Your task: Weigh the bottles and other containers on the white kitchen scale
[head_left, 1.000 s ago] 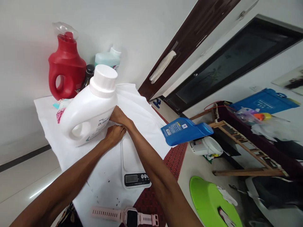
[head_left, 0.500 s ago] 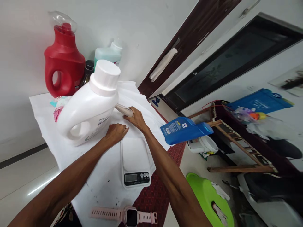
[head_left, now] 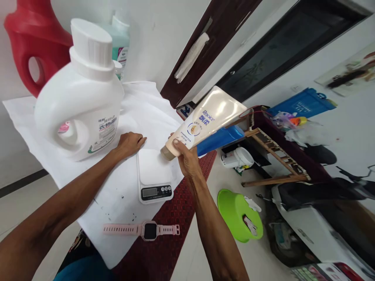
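My right hand [head_left: 187,158] is closed round the cap end of a cream-coloured squeeze tube [head_left: 205,119] and holds it in the air, tilted up to the right, above the right edge of a white kitchen scale [head_left: 152,175]. My left hand [head_left: 129,142] rests on the white cloth [head_left: 140,113] with its fingers curled loosely, just right of a big white detergent jug [head_left: 77,105] and left of the scale. A blue tube [head_left: 221,136] lies behind the raised tube, partly hidden by it.
A red jug [head_left: 27,47] and a pale green bottle [head_left: 120,39] stand against the wall behind the white jug. A pink wristwatch [head_left: 143,230] lies at the cloth's near edge. On the floor to the right are a green basin [head_left: 237,212] and a wooden frame [head_left: 272,156].
My right hand has pulled the cream tube out from beside the white jug and lifted it up over the scale. The view has moved closer and lower. My left hand stayed on the cloth.
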### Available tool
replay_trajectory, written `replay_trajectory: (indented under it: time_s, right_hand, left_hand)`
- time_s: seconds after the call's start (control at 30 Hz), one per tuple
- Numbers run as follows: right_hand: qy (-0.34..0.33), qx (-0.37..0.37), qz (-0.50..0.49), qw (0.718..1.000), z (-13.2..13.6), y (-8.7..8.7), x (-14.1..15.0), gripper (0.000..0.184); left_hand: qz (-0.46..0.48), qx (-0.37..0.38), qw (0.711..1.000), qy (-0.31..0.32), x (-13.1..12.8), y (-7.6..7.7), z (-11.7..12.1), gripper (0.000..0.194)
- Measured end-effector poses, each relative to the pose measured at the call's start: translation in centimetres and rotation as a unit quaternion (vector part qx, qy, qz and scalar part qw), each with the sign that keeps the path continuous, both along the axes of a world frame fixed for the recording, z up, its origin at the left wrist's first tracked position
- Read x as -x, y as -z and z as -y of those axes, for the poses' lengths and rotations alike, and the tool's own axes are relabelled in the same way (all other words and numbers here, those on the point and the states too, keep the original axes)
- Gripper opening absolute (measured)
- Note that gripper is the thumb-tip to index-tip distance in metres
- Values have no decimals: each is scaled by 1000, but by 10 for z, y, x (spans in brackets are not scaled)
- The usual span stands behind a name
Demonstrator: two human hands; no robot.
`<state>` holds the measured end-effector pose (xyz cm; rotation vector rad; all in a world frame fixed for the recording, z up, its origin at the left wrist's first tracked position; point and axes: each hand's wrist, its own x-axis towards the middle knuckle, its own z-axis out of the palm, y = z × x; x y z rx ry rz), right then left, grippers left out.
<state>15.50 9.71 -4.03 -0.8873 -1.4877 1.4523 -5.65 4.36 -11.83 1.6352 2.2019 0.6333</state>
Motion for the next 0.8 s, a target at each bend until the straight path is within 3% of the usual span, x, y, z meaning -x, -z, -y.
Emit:
replay_trajectory:
  time_s: [0.13, 0.3, 0.63, 0.8]
  right_hand:
    - [17, 1, 43, 999, 19, 12, -13, 61]
    - [13, -30, 108, 994, 34, 14, -23, 53]
    - [-5, -65, 182, 981, 39, 31, -16, 43]
    - [-20, -25, 166, 986, 41, 34, -19, 49]
  left_hand:
    - [7, -2, 1000, -6, 1, 1, 0, 46]
    - [9, -8, 1000, -10, 0, 0, 0, 45]
    - [7, 1, 1000, -12, 0, -1, -2, 44]
    - [23, -15, 999, -18, 0, 0, -2, 43]
